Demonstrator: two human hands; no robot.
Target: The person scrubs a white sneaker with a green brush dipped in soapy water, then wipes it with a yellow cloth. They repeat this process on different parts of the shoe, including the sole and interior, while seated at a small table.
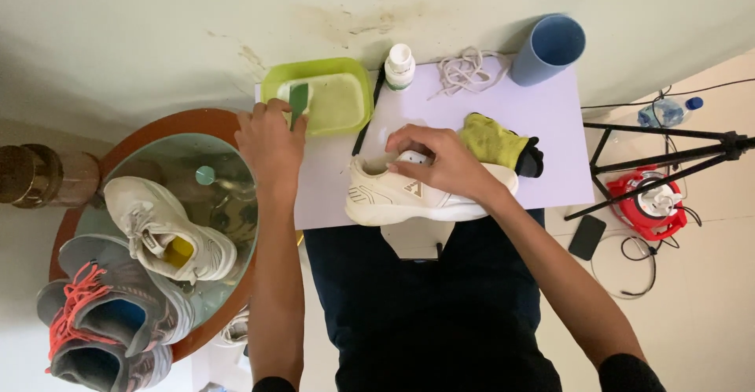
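Note:
My left hand (271, 142) grips a green brush (299, 103) and holds its head in the cloudy water of a lime-green tub (358, 77). My right hand (437, 160) rests on top of a white sneaker (377, 199), fingers closed over its collar, pinning it on its side on the white board (543, 140). The sneaker's toe points left. A yellow-green glove with a black cuff (495, 142) lies just behind my right wrist.
White laces (465, 69), a small white bottle (399, 66) and a blue cup (550, 47) stand at the board's far edge. A round glass table (228, 160) on the left holds a white sneaker (165, 231) and grey shoes with orange laces (102, 321). A tripod (668, 156), red device and phone (587, 237) are on the floor to the right.

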